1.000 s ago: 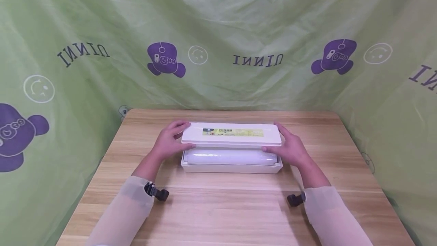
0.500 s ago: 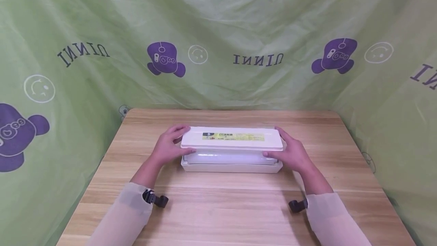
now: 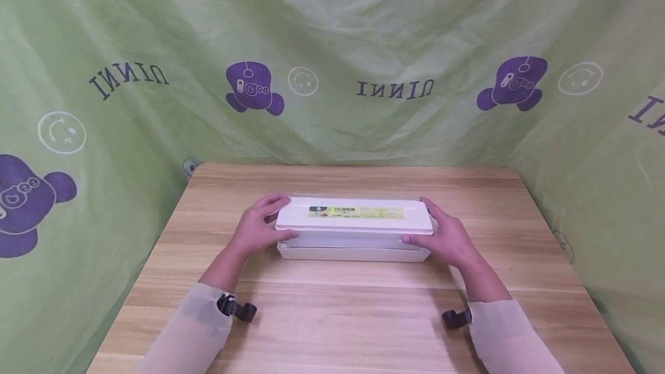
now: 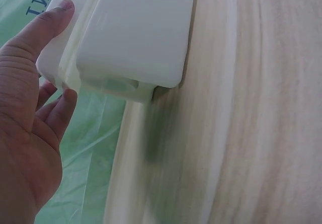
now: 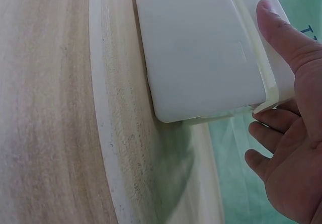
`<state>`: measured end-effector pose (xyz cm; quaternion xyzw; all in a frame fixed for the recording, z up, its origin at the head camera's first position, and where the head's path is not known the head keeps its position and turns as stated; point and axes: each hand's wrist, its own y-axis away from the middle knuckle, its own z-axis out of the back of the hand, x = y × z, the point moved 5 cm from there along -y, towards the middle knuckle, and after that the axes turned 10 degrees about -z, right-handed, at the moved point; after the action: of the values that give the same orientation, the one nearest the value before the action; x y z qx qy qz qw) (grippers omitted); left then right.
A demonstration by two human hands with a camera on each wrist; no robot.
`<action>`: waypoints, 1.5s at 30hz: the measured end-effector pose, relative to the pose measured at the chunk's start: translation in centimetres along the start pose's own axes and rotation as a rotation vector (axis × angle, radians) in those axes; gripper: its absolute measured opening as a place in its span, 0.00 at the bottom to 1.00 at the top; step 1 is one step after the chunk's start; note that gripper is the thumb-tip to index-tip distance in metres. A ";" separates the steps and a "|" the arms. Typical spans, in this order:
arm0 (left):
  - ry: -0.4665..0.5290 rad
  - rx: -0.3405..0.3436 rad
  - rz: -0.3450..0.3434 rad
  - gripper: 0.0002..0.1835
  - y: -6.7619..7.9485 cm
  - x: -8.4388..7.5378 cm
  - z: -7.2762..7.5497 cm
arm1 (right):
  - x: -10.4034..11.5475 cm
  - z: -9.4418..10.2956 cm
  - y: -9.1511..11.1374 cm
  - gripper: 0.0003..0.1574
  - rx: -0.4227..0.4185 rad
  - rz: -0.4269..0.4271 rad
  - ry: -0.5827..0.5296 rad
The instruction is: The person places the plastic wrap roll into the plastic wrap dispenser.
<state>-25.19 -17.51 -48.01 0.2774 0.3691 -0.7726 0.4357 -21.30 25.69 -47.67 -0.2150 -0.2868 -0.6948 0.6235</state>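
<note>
A white lid (image 3: 353,224) with a yellow-green printed label sits low over its long white box base (image 3: 353,254) on the wooden table. My left hand (image 3: 256,228) grips the lid's left end, thumb along the front edge and fingers behind. Mirroring it, my right hand (image 3: 449,239) holds the right end. The lid overlaps most of the plastic-film roll in the base; only a pale strip shows between them in the head view. From the wrists, the box base (image 4: 138,32) lies against the tabletop, with each thumb on the lid (image 5: 261,38).
The wooden table (image 3: 332,316) extends on all sides of the box. Behind it and at both sides hangs a green curtain (image 3: 332,131) with purple cartoon figures. A small dark wrist camera (image 3: 245,311) sticks out at the left cuff, another (image 3: 455,319) at the right.
Both hands have brought the lid down and toward me over the base. The film roll, plainly visible a second ago, is now mostly covered. The base has stayed in place.
</note>
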 end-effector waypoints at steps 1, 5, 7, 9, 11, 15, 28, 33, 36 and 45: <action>-0.001 0.000 0.000 0.51 0.1 0.0 -0.1 | 0.0 0.0 0.1 0.79 -0.002 0.003 0.004; -0.006 0.003 0.007 0.51 0.5 0.2 -0.3 | -0.1 -0.1 0.3 0.78 -0.006 0.014 0.006; -0.012 0.004 0.010 0.51 0.7 0.1 -0.4 | -0.2 -0.2 0.4 0.78 -0.005 0.014 0.004; -0.016 0.001 0.016 0.51 0.9 0.1 -0.4 | -0.3 -0.2 0.5 0.79 -0.001 0.015 0.000; -0.016 -0.001 0.020 0.51 1.1 0.1 -0.5 | -0.3 -0.3 0.7 0.78 -0.002 0.017 -0.005; -0.025 -0.002 0.020 0.51 1.4 0.0 -0.5 | -0.2 -0.3 0.9 0.78 -0.006 0.025 -0.011; -0.003 -0.019 0.032 0.52 2.3 -0.1 -0.9 | -0.4 -0.7 1.4 0.80 -0.005 0.022 0.009; 0.005 -0.027 0.032 0.52 2.9 -0.1 -1.1 | -0.3 -0.7 1.6 0.80 0.000 0.026 0.007; 0.003 -0.036 0.020 0.52 3.0 -0.2 -1.2 | -0.3 -0.6 1.7 0.80 0.000 0.033 0.013; -0.031 -0.027 0.003 0.51 3.0 -0.2 -1.3 | -0.3 -0.5 1.6 0.79 0.004 0.049 0.018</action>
<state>-22.33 -17.37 -49.59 0.2600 0.3725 -0.7711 0.4460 -19.64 25.48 -48.05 -0.2146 -0.2773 -0.6805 0.6434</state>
